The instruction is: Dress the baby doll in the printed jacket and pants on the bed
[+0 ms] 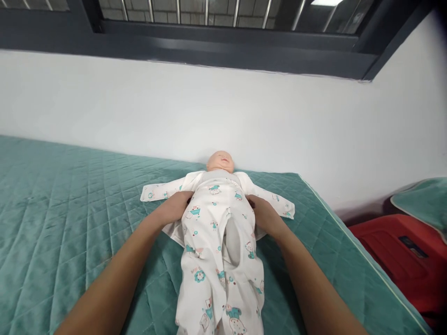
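Note:
A baby doll point(220, 162) lies on its back, its head close to the wall. Its arms are spread inside the sleeves of a white printed baby top point(164, 190). Printed baby pants point(213, 232) with an opening at the crotch cover its body from the chest down, and the legs run out of view at the bottom. My left hand point(177, 206) is closed on the left side of the pants. On the other side, my right hand point(264, 214) has its fingers curled at the pants' edge. The fingertips of both hands are partly hidden by the cloth.
A green quilted cover point(87, 209) lies under the doll, its edge running down at the right. A white wall point(157, 107) rises behind, below a dark window frame point(209, 49) with metal bars. Red plastic stools point(391, 246) stand beside the edge.

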A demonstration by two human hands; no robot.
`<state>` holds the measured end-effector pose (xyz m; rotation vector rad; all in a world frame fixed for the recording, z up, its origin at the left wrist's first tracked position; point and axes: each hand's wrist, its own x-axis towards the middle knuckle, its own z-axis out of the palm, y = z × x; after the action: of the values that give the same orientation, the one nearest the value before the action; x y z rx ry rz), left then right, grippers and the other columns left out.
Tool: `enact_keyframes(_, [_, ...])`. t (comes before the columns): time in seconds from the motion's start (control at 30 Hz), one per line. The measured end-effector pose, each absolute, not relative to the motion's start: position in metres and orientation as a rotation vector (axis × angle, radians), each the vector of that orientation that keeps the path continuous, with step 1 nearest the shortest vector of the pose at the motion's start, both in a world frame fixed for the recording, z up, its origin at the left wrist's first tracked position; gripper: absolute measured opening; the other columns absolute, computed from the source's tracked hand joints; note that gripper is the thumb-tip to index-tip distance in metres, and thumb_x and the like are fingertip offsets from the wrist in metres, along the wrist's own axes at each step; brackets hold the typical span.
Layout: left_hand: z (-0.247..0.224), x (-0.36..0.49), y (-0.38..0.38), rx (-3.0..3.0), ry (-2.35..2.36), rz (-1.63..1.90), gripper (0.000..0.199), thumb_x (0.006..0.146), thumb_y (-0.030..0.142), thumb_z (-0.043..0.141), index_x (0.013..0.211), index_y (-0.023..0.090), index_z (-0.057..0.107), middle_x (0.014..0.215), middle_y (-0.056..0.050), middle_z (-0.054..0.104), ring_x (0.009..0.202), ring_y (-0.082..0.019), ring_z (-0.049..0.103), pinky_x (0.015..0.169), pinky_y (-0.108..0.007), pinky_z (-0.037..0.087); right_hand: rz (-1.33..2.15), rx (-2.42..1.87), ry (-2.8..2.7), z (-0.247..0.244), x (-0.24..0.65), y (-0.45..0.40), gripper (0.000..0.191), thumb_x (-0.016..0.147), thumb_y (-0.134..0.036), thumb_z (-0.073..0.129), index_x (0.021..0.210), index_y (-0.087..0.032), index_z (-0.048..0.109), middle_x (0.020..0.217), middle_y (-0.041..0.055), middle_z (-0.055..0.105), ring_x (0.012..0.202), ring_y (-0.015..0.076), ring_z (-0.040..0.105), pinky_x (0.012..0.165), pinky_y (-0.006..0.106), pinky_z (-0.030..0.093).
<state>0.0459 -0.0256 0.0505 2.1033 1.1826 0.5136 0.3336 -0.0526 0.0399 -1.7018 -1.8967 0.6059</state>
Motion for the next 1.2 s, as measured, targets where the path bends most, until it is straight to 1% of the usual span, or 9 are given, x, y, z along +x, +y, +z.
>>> enact_keyframes(0.1, [0.058, 0.048, -0.033, 1.94, 1.087, 0.604, 0.04, 0.073, 0.022, 0.054, 0.108, 0.017, 0.074, 0.118, -0.008, 0.074, 0.112, -0.031, 0.065, 0.095, -0.036, 0.05, 0.695, -1.586, -1.83, 0.046, 0.332, -0.058, 0.028, 0.076, -0.02, 0.055, 0.096, -0.019, 0.074, 0.099, 0.0055, 0.077, 0.095, 0.0265, 0.067, 0.08, 0.032, 0.048])
enact_keyframes(0.23, [0.062, 0.053, -0.043, 1.659, 1.155, 0.743, 0.04, 0.072, 0.026, 0.058, 0.107, 0.017, 0.075, 0.119, -0.006, 0.074, 0.123, -0.034, 0.059, 0.093, -0.036, 0.052, 0.548, -1.637, -1.762, 0.053, 0.329, -0.064, 0.027, 0.078, -0.023, 0.053, 0.092, -0.02, 0.076, 0.09, 0.0023, 0.077, 0.087, 0.0247, 0.067, 0.074, 0.032, 0.047])
enact_keyframes(0.33, [0.064, 0.057, -0.047, 1.423, 1.116, 0.81, 0.038, 0.068, 0.027, 0.066, 0.103, 0.018, 0.076, 0.114, -0.007, 0.075, 0.116, -0.034, 0.063, 0.092, -0.037, 0.053, 0.552, -1.67, -1.782, 0.055, 0.327, -0.066, 0.03, 0.076, -0.021, 0.053, 0.095, -0.021, 0.077, 0.09, 0.0031, 0.077, 0.084, 0.0251, 0.067, 0.073, 0.032, 0.047])
enact_keyframes(0.47, [0.065, 0.064, -0.05, 1.205, 1.037, 0.855, 0.037, 0.064, 0.025, 0.072, 0.101, 0.018, 0.077, 0.106, -0.008, 0.077, 0.104, -0.031, 0.068, 0.09, -0.038, 0.054, 0.794, -1.621, -1.753, 0.052, 0.325, -0.063, 0.034, 0.073, -0.02, 0.057, 0.1, -0.021, 0.078, 0.099, 0.0062, 0.078, 0.101, 0.0317, 0.067, 0.079, 0.036, 0.05])
enact_keyframes(0.53, [0.064, 0.066, -0.049, 1.166, 1.025, 0.871, 0.038, 0.064, 0.026, 0.074, 0.1, 0.017, 0.077, 0.102, -0.009, 0.078, 0.1, -0.029, 0.07, 0.087, -0.037, 0.055, 0.923, -1.567, -1.673, 0.047, 0.325, -0.062, 0.036, 0.072, -0.021, 0.059, 0.102, -0.021, 0.078, 0.101, 0.0061, 0.078, 0.105, 0.0319, 0.067, 0.083, 0.037, 0.052])
enact_keyframes(0.67, [0.053, 0.067, -0.044, 1.073, 0.979, 0.934, 0.036, 0.065, 0.03, 0.076, 0.098, 0.014, 0.076, 0.094, -0.009, 0.078, 0.093, -0.029, 0.071, 0.08, -0.036, 0.056, 1.226, -1.353, -1.421, 0.037, 0.327, -0.061, 0.04, 0.071, -0.021, 0.063, 0.109, -0.019, 0.076, 0.103, 0.0059, 0.078, 0.096, 0.0268, 0.07, 0.084, 0.036, 0.055])
enact_keyframes(0.8, [0.05, 0.066, -0.043, 0.961, 1.039, 0.949, 0.027, 0.068, 0.035, 0.072, 0.084, 0.014, 0.074, 0.08, -0.008, 0.076, 0.083, -0.028, 0.072, 0.072, -0.037, 0.057, 1.436, -1.153, -1.235, 0.033, 0.328, -0.062, 0.04, 0.073, -0.026, 0.07, 0.111, -0.019, 0.074, 0.104, 0.0066, 0.078, 0.091, 0.0245, 0.072, 0.082, 0.035, 0.056])
enact_keyframes(0.97, [0.064, 0.066, -0.051, 1.107, 1.142, 0.961, 0.024, 0.066, 0.039, 0.073, 0.07, 0.015, 0.07, 0.074, -0.009, 0.075, 0.088, -0.032, 0.07, 0.075, -0.04, 0.058, 1.476, -1.155, -1.23, 0.037, 0.332, -0.062, 0.041, 0.073, -0.031, 0.071, 0.113, -0.018, 0.074, 0.098, 0.0076, 0.078, 0.093, 0.0258, 0.071, 0.081, 0.035, 0.056])
enact_keyframes(1.2, [0.065, 0.063, -0.054, 1.349, 1.09, 0.911, 0.044, 0.066, 0.045, 0.075, 0.095, 0.012, 0.075, 0.091, -0.013, 0.077, 0.098, -0.034, 0.069, 0.087, -0.043, 0.056, 1.457, -1.121, -1.368, 0.036, 0.338, -0.064, 0.052, 0.066, -0.016, 0.064, 0.118, -0.02, 0.073, 0.101, 0.0054, 0.077, 0.086, 0.0228, 0.07, 0.076, 0.033, 0.054])
